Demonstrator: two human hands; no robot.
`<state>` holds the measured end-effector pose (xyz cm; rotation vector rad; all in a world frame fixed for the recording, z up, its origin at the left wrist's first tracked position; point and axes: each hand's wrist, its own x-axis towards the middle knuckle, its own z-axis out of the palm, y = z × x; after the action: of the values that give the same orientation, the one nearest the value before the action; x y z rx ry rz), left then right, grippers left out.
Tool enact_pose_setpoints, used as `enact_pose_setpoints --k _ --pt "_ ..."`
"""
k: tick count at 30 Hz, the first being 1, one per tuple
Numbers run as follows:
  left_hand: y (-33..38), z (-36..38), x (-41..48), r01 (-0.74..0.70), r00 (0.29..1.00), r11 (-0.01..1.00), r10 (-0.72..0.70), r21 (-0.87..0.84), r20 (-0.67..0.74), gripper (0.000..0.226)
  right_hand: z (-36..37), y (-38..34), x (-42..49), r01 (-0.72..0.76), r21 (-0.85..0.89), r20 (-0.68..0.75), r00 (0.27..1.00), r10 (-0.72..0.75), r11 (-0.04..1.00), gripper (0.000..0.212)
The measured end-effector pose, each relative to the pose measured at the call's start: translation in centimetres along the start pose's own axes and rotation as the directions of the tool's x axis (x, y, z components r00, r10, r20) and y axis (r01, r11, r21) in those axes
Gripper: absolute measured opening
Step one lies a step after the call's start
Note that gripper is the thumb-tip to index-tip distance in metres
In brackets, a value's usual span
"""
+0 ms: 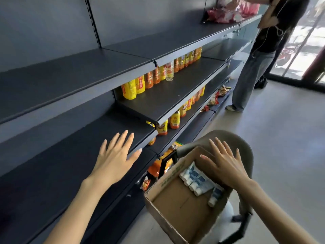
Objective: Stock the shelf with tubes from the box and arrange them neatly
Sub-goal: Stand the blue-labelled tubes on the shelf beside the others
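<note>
A cardboard box (175, 210) sits on a grey chair at the lower right. Several white and blue tubes (197, 180) lie in a row along its far side, with one more tube (215, 196) standing apart near the right wall. My right hand (223, 164) hovers over the tubes with fingers spread and holds nothing. My left hand (114, 157) is stretched out flat above the dark shelf (52, 164) in front of me, fingers straight and apart. That shelf board carries nothing.
Yellow and orange bottles (149, 80) line the back of the shelf further right, with more bottles (174, 120) and snack packs below. Another person (260, 55) stands at the far end of the shelving. The grey chair (242, 147) stands on a bare floor.
</note>
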<state>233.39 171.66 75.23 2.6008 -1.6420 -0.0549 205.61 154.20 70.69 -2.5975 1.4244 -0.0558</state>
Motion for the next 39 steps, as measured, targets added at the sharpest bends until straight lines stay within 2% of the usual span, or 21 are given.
enact_pose_setpoints --k 5,9,16,23,30,32,36,39 --pt "0.4 3.1 4.3 -0.095 0.99 0.995 0.097 -0.028 0.107 0.072 3.5 1.3 0.3 -0.153 0.073 0.069 0.987 0.148 0.986 0.074" --pt "0.2 5.9 8.0 -0.172 0.969 0.985 0.175 -0.028 0.176 0.068 6.9 1.7 0.9 -0.298 0.112 0.137 0.949 0.282 0.948 0.073" --pt "2.7 12.5 12.5 -0.311 0.876 0.947 0.32 -0.083 0.36 0.066 13.3 1.9 0.3 -0.512 0.202 0.217 0.854 0.472 0.835 0.071" --pt "5.5 19.0 14.8 -0.411 0.781 0.902 0.424 -0.133 0.459 0.067 20.4 2.3 -0.1 -0.637 0.292 0.336 0.767 0.547 0.714 0.072" --pt "7.6 24.8 16.5 -0.403 0.756 0.906 0.412 -0.134 0.508 0.068 26.6 3.7 2.8 -0.692 0.36 0.419 0.719 0.555 0.625 0.069" --pt "8.1 26.2 16.9 -0.406 0.751 0.904 0.413 -0.133 0.516 0.069 28.5 4.4 4.1 -0.716 0.403 0.449 0.698 0.558 0.57 0.069" --pt "9.2 28.6 18.0 -0.413 0.763 0.905 0.407 -0.104 0.503 0.068 32.0 6.2 6.7 -0.789 0.484 0.505 0.605 0.616 0.378 0.071" --pt "9.8 30.2 18.9 -0.378 0.781 0.92 0.379 -0.109 0.496 0.067 34.6 8.2 8.4 -0.819 0.486 0.519 0.552 0.652 0.306 0.072"
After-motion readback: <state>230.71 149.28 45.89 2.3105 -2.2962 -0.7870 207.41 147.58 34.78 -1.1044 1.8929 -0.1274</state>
